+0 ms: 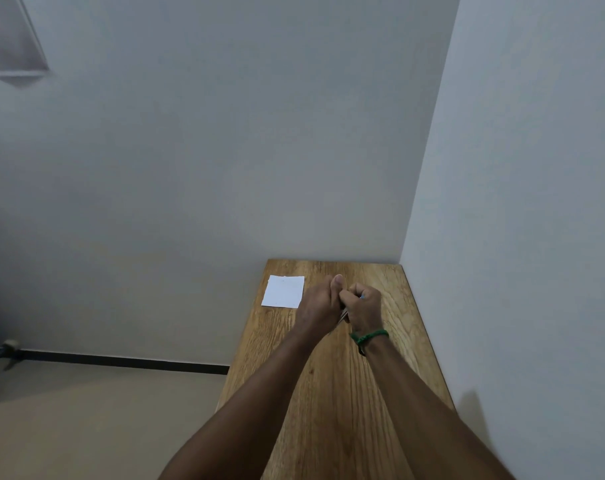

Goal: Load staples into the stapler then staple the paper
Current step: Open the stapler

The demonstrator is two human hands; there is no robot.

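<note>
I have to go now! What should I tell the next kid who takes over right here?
Left hand and right hand are closed together around the stapler, held just above the table; it is mostly hidden.
Paper lies flat at the table's far left corner, apart from the hands.
Done: stapler picked up. Whether staples are loaded cannot be seen.
Left: finish loading, then staple the paper.

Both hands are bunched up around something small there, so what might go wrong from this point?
The left hand and right hand close tightly around the stapler, hiding nearly all of it, so a finger might get pinched or pricked unseen. Small staples, if dropped, could be hard to spot on the grained table. The paper lies loose near the table's left edge, so a brushing arm might push it off.
</note>
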